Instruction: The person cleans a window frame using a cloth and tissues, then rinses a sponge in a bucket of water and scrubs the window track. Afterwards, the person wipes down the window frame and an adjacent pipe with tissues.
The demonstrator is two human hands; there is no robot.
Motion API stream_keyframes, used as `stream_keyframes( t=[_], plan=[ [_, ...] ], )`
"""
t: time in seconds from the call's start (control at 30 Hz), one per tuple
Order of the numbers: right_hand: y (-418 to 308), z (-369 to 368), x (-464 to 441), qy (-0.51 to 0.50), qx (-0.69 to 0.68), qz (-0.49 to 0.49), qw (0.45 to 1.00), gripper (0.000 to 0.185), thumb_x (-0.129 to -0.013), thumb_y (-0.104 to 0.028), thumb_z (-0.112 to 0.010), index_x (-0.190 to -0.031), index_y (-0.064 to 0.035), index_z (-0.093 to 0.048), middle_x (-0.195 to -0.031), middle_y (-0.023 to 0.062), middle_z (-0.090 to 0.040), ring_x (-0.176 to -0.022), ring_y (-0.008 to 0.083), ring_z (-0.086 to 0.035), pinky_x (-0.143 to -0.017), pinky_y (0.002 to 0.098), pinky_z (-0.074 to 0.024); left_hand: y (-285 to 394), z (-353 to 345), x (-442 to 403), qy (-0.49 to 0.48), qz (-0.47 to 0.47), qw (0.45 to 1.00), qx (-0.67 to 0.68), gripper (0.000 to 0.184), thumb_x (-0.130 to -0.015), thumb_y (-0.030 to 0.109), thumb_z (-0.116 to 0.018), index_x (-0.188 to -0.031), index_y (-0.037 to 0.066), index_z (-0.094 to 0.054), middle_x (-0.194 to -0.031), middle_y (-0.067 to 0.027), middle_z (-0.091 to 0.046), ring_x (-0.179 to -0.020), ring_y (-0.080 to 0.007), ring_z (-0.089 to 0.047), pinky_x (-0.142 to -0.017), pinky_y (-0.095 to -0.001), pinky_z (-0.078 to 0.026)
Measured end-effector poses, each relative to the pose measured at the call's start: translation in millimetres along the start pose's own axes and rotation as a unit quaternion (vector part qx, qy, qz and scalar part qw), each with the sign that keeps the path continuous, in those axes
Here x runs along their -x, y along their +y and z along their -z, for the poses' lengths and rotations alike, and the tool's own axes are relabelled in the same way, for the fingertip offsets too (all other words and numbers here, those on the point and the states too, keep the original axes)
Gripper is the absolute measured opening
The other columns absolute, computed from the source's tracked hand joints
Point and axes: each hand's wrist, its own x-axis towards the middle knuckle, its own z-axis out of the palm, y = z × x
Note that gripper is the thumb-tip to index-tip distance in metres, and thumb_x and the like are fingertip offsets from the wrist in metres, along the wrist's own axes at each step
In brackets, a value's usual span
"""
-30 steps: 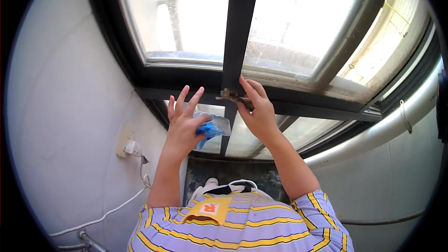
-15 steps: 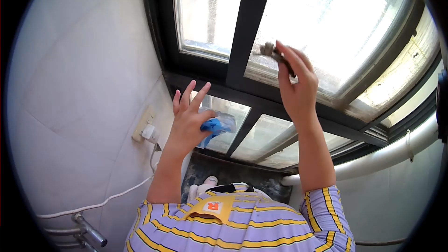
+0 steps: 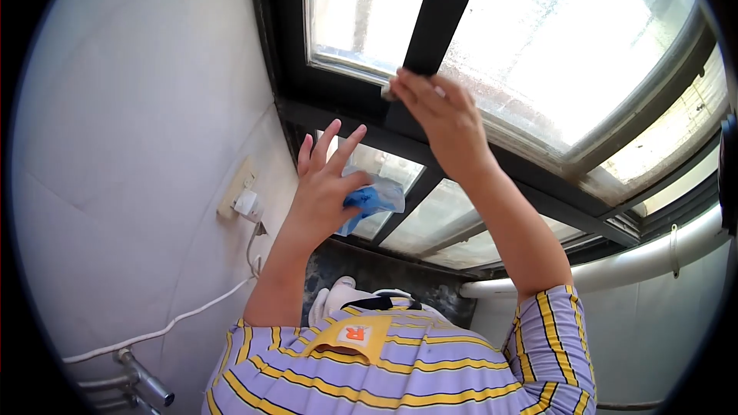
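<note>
My left hand (image 3: pixel 319 196) pinches a crumpled blue-and-clear plastic packet (image 3: pixel 380 198) between thumb and forefinger, its other fingers spread. The packet hangs in front of a lower window pane. Up at the dark window frame (image 3: pixel 440 19), my right hand (image 3: pixel 453 131) is closed on a small greyish wad (image 3: pixel 387 92). Part of the wad sticks out past the fingertips, close to the lower corner of the upper left pane (image 3: pixel 369 11). Motion blur and the fingers hide most of it, and I cannot tell whether it touches the frame.
On the left wall (image 3: pixel 154 146) a white plug (image 3: pixel 247 204) sits in a socket, with a white cable (image 3: pixel 165 330) running from it. A metal valve (image 3: pixel 146 380) is at lower left. A white pipe (image 3: pixel 615 269) crosses below the windows at right.
My right hand has swung left and slightly down with the wad, from the large right pane to the frame bar. My left hand still holds the packet. The view has shifted slightly.
</note>
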Motion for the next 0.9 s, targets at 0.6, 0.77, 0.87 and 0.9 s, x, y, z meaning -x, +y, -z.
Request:
stream_keyframes(
  t=[0.6, 0.77, 0.87, 0.9],
  plan=[
    [0.4, -6.6, -0.3, 0.057, -0.010, 0.001, 0.998, 0.050, -0.087, -0.015, -0.070, -0.137, -0.0124, -0.067, -0.148, -0.0054, -0.055, -0.127, 0.0179, -0.048, -0.104, 0.0304, -0.0482, 21.8, -10.2, -3.2, -0.014, -0.004, 1.000, -0.015, 0.030, -0.063, 0.018, -0.093, -0.090, 0.019, -0.079, -0.165, -0.0028, -0.043, -0.158, -0.0359, -0.024, -0.127, -0.0611, -0.011],
    [-17.6, -27.6, 56.4, -0.073, 0.062, 0.079, 0.992, 0.053, -0.089, -0.014, -0.070, -0.141, -0.0164, -0.065, -0.149, -0.0036, -0.052, -0.128, 0.0144, -0.048, -0.106, 0.0266, -0.0436, 31.4, -18.3, -11.3, -0.004, -0.021, 0.999, -0.039, 0.029, -0.062, 0.027, -0.094, -0.088, 0.021, -0.081, -0.161, -0.0021, -0.047, -0.156, -0.0335, -0.028, -0.128, -0.0570, -0.012],
    [-8.2, -30.3, 81.4, -0.028, 0.070, 0.053, 0.996, 0.050, -0.090, -0.013, -0.069, -0.140, -0.0179, -0.066, -0.141, -0.0042, -0.051, -0.124, 0.0114, -0.049, -0.105, 0.0249, -0.0437, 39.2, -25.2, -22.4, -0.004, -0.037, 0.999, -0.027, 0.028, -0.064, 0.027, -0.093, -0.088, 0.020, -0.081, -0.161, -0.0023, -0.046, -0.156, -0.0324, -0.028, -0.128, -0.0565, -0.012],
    [-1.9, -22.1, 87.6, -0.034, 0.082, 0.051, 0.995, 0.047, -0.091, -0.014, -0.069, -0.138, -0.0216, -0.067, -0.130, -0.0044, -0.048, -0.119, 0.0088, -0.050, -0.103, 0.0242, -0.0453, 42.2, -29.3, -26.3, -0.002, -0.048, 0.999, -0.024, 0.026, -0.065, 0.026, -0.093, -0.087, 0.020, -0.080, -0.164, -0.0031, -0.043, -0.157, -0.0311, -0.028, -0.128, -0.0562, -0.012]
  ],
)
